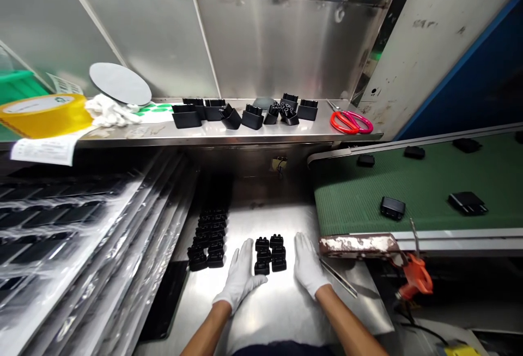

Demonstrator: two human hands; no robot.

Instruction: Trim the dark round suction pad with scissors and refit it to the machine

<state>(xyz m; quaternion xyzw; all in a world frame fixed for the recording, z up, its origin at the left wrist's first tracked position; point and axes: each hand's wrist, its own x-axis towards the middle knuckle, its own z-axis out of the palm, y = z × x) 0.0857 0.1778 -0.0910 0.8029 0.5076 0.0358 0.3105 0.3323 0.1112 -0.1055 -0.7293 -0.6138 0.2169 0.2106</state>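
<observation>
A small block of black plastic parts (263,255), set in two columns, lies on the metal tabletop between my hands. On its left side my left hand (240,275), in a white glove, is open with fingers stretched forward and the thumb pointing in below the parts. My right hand (307,267), gloved too, lies open to the right of the block, with a visible gap to it. Neither hand grips anything. Left of my left hand stand longer rows of similar black parts (211,232).
Stacked clear plastic trays (122,258) fill the left side. A green conveyor belt (429,182) carries black parts at right, with an orange-handled tool (415,278) below. The metal shelf (245,137) holds more black parts, scissors (351,122) and yellow tape (44,115). Tweezers (339,278) lie near my right hand.
</observation>
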